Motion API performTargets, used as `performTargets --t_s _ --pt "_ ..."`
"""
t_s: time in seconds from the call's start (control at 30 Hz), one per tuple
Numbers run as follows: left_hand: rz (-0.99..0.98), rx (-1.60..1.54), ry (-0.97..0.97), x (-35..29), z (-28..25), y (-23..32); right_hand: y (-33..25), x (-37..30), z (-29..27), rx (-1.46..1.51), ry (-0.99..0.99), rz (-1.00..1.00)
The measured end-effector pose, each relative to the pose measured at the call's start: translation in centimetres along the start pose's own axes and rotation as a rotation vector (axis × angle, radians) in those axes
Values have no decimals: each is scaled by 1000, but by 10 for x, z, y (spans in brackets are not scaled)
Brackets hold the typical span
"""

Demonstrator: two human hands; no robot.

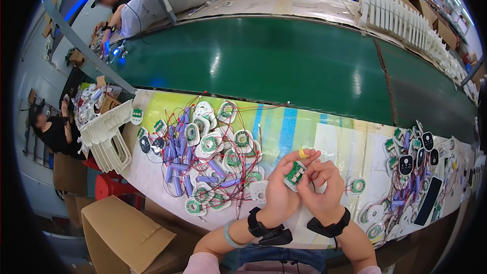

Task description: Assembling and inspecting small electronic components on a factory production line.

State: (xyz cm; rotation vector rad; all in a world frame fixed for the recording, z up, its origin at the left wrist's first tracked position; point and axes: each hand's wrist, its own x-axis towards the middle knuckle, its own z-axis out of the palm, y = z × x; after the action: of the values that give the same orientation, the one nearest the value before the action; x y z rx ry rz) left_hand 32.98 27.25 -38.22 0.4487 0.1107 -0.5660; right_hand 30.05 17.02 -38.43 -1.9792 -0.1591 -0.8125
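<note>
In front of me, above the near side of the table, my left hand holds a small green circuit board with white connectors, set on a white plastic piece. Yellow tape wraps one fingertip of that hand. My right hand is closed at the board's right edge, its fingers pinched together; what they grip is hidden. Just right of it lies a white disc with a green ring board and thin wires. Close to my left wrist is a white round plastic part.
Purple cylindrical cells, red wires and white ring-board parts are heaped on the left. Another pile holds black-faced panels and a long black panel. Beyond runs a green conveyor belt. A cardboard box stands lower left; co-workers sit beyond.
</note>
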Motion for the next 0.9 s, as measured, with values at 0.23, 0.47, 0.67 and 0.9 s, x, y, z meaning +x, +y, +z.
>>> performTargets --t_s 0.23,0.47,0.67,0.9 --pt "-161 -3 130 2 7 -1 -3 6 -6 69 -78 183" --pt "-291 -124 238 10 -5 5 -7 15 -8 261 -51 334" --pt "-218 -101 296 15 -1 9 -7 18 -25 156 -262 337" --pt "-177 -198 303 14 -23 7 -24 18 -29 86 -350 261"
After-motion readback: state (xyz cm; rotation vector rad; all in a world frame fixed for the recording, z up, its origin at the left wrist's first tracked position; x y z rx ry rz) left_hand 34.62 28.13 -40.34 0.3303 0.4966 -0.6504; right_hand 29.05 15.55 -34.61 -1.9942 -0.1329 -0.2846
